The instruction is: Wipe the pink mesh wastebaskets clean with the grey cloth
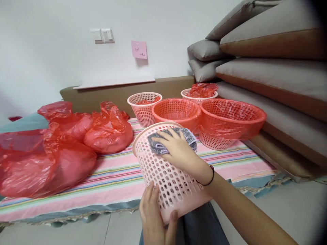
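A pale pink plastic basket (171,180) with a lattice wall is tilted in front of me, its rim pointing away and its solid base towards me. My left hand (155,214) grips it at the base end, thumb below and fingers along the side. Against the outside of the wall, near the rim, my right hand (178,149) presses a folded grey cleaning cloth (154,141) with fingers spread over it. A dark band circles the right wrist.
Red plastic bags (109,132) lie at the left on a striped cloth (112,170). Behind the held basket stand a pink basket (144,112), a red-lined basket (176,110), another red-lined basket (232,115) and a far basket (199,93). Grey cushions (270,71) are stacked at the right.
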The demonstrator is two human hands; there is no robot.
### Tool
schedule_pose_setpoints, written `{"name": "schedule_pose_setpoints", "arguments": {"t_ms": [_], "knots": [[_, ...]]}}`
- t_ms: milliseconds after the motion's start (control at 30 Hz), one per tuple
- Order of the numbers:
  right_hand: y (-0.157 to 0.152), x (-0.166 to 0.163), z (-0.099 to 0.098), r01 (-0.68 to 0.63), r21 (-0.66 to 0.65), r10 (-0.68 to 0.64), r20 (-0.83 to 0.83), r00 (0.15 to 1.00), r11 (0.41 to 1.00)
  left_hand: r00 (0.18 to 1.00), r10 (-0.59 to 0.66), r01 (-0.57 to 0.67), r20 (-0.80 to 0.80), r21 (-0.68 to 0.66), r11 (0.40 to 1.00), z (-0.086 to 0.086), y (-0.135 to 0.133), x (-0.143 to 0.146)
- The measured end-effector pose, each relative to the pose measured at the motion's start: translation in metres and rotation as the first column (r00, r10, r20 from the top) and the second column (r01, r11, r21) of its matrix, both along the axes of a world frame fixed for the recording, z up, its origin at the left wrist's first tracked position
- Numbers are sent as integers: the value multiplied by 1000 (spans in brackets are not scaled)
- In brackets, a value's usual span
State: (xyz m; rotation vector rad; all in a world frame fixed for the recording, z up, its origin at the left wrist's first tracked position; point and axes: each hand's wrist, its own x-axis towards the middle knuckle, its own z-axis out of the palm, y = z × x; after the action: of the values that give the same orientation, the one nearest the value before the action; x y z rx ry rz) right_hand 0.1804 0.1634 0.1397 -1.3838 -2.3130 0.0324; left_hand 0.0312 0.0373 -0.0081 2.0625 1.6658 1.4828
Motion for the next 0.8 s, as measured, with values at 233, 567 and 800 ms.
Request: {"name": "schedule_pose_setpoints", "arguments": {"t_ms": [233, 567, 800], "knots": [[19, -2, -12, 58, 81, -59, 12, 998, 995, 995, 36, -31, -89, 54, 998, 5, 3, 3], [14, -12, -15, 56, 91, -61, 51, 997, 994, 960, -57, 94, 273, -125, 988, 87, 67, -4], [15, 1, -23, 57, 79, -58, 7, 998, 995, 916, 34, 3, 399, -94, 996, 129, 175, 29]]}}
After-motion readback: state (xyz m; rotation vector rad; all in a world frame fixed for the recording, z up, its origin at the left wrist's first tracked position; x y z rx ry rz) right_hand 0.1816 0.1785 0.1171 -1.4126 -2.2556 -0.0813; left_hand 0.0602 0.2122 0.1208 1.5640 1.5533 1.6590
